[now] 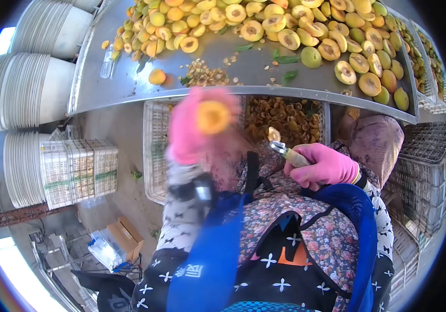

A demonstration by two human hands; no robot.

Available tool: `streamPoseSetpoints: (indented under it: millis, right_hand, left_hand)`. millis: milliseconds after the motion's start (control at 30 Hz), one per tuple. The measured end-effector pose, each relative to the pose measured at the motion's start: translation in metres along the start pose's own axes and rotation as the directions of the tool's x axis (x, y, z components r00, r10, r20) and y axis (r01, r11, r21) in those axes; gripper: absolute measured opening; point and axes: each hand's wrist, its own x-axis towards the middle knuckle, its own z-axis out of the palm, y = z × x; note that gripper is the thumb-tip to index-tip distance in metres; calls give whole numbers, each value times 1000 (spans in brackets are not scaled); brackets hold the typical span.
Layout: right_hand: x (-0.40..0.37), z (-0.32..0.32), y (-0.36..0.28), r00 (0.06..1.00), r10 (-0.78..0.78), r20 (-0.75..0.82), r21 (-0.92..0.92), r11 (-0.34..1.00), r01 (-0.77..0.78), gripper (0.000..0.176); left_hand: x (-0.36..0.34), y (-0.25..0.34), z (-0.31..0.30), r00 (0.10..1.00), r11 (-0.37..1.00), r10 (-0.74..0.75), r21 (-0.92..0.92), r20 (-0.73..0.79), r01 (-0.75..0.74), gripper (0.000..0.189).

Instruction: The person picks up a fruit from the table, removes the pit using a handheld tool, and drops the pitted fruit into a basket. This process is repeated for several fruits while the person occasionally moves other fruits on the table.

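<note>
My left hand (189, 127), in a pink glove and smeared by motion, is closed on a halved peach (213, 117) with its orange cut face showing. It hovers just in front of the metal table's near edge. My right hand (328, 165), also gloved in pink, grips the pale handle of a pitting tool (297, 157) above my lap. At the tool's metal tip sits a small brownish piece (274, 134), which looks like a peach pit. Below, a crate (153, 151) holds many brown pits and scraps (285, 119).
Halved and whole peaches (251, 31) are heaped on the metal table (111, 88). Loose pits (205, 74), leaves, a lone peach (157, 77) and a clear bottle (107, 61) lie near its edge. Stacked tubs (20, 93) stand left; plastic crates (423, 166) stand right.
</note>
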Motion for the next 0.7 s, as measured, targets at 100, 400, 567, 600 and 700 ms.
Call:
streamPoseSetpoints:
  millis: [100, 400, 567, 600, 700]
  right_hand:
    - [-9, -3, 4, 998, -3, -62, 53, 999, 7, 22]
    - [-26, -4, 1, 979, -171, -109, 8, 985, 173, 25]
    - [-46, -8, 0, 940, -252, -232, 154, 944, 291, 22]
    - [-49, -9, 2, 925, -276, -262, 170, 930, 325, 21]
    - [-55, -17, 12, 873, -340, -350, 255, 862, 438, 20]
  left_hand:
    - [-20, -15, -78, 947, 405, 320, 909, -44, -94, 22]
    - [123, 20, 118, 963, 984, -162, 110, 217, 141, 40]
    - [187, -27, 232, 904, 723, 280, 549, 323, -420, 62]
    - [190, -24, 242, 916, 746, 108, 577, 386, -331, 68]
    - [180, -27, 238, 903, 852, 4, 471, 431, -229, 64]
